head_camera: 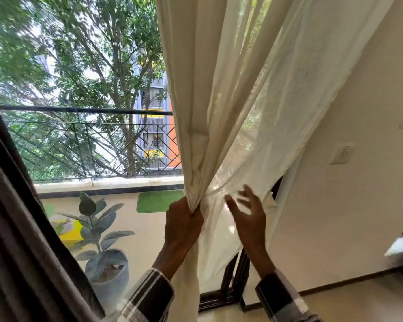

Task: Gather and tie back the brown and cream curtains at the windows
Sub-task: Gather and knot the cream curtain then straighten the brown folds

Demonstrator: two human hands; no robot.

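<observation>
A sheer cream curtain (237,101) hangs from the top centre and is pulled together low down. My left hand (183,225) grips its bunched folds in a fist at about waist height. To its right my right hand (249,213) is spread with straight fingers against the loose part of the same fabric, palm toward the cloth. A brown curtain (14,228) hangs along the left edge, slanting down to the bottom; neither hand touches it.
Behind the glass lies a balcony with a metal railing (86,110), a potted plant (102,238) and a green mat (158,201). A dark door frame (230,282) stands below the cream curtain. A cream wall with a switch plate (341,154) fills the right.
</observation>
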